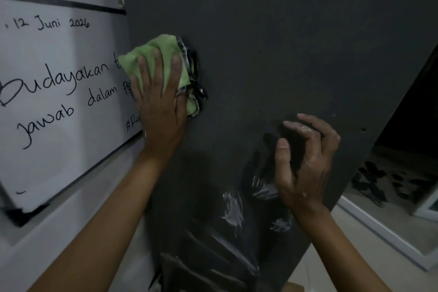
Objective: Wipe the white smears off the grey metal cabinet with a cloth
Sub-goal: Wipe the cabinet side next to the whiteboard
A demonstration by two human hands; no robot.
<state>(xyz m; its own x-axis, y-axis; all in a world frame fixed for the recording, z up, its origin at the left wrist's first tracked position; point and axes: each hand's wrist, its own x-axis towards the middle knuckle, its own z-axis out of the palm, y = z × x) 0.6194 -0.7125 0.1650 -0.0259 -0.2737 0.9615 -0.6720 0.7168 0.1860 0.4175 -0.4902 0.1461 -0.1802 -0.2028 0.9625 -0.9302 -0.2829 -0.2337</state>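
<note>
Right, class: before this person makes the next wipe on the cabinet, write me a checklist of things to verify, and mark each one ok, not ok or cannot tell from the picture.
1. Cloth in hand: ok. The left hand presses the green cloth flat on the grey cabinet.
2. Cloth over the smears: not ok. The white smears lie lower down, below the cloth.
3. Smears left to wipe: ok, several streaks are plainly visible.
4. Right hand out of the cloth's way: not ok. It sits by the smears with fingers curled, holding nothing.
5. Cloth clean enough: cannot tell; its edge looks dark.
6. Whiteboard writing safe: cannot tell. The cloth overlaps the board's edge in this view.
</note>
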